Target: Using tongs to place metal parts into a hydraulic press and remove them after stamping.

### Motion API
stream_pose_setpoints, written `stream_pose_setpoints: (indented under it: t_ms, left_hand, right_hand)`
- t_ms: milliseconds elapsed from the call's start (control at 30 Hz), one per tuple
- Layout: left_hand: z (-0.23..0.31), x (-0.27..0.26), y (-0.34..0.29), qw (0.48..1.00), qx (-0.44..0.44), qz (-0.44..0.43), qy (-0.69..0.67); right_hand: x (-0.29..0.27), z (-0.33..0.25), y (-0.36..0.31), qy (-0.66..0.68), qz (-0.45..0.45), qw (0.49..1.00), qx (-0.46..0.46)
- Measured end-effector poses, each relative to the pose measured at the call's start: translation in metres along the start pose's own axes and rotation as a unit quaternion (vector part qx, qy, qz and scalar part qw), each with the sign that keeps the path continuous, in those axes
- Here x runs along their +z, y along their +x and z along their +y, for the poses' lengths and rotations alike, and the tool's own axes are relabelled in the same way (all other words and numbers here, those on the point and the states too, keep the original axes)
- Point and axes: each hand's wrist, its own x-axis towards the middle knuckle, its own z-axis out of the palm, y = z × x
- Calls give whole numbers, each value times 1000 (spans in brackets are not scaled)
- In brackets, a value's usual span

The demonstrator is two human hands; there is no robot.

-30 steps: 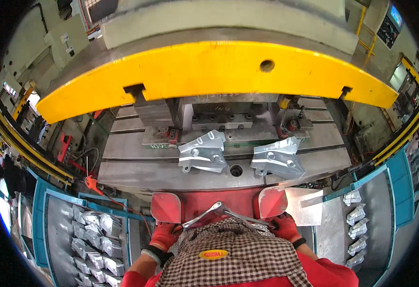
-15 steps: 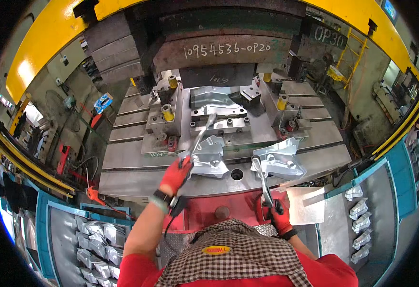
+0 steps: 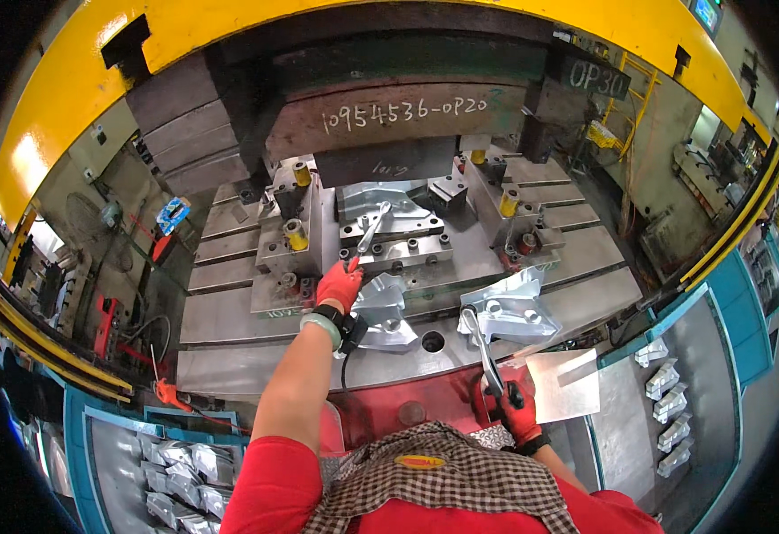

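My left hand (image 3: 340, 287), in a red glove, is closed round a long silver hand tool (image 3: 371, 231) with a rounded end. That end lies over the shaped sheet-metal part (image 3: 403, 198) in the press die; I cannot tell whether they touch. Low on the right, my red-gloved right hand (image 3: 519, 413) grips a similar silver hand tool (image 3: 484, 349), its rounded end at the left edge of a bent metal part (image 3: 509, 307). Another bent metal part (image 3: 382, 313) rests on the press bed, partly behind my left wrist.
The dark upper die (image 3: 389, 107) hangs above the lower die (image 3: 403, 258), flanked by yellow-banded posts (image 3: 297, 234). Blue-framed bins (image 3: 710, 392) with metal parts stand at both sides. A pale flat plate (image 3: 567, 383) lies beside my right hand. A round hole (image 3: 433, 341) opens in the bed.
My left hand has reached forward, carrying its tool deeper into the die. My right hand and its tool keep nearly the same place. The view has shifted slightly.
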Motion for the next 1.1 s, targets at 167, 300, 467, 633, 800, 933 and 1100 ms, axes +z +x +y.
stream_pose_setpoints:
  t_ms: [167,300,467,633,800,933,1100]
  left_hand:
    - [-5,-12,-24,994,16,7,-109]
    - [-6,-40,-96,976,59,-20,-210]
    - [-75,-58,-203,998,27,-37,-43]
    - [-80,-63,-267,957,-178,-86,-210]
    - [-99,-54,-273,993,74,26,93]
    - [-60,-55,-270,983,20,32,179]
    - [-84,-51,-289,997,12,58,45]
  right_hand:
    - [2,-4,3,-73,-6,997,-20]
    - [0,8,2,-60,-8,998,0]
    - [0,5,1,-16,-24,1000,-4]
    - [-3,-9,1,-2,-29,1000,0]
    - [-5,-8,2,129,-73,986,75]
    - [-6,-17,-8,240,-62,955,164]
    - [-29,-56,-31,270,-74,931,233]
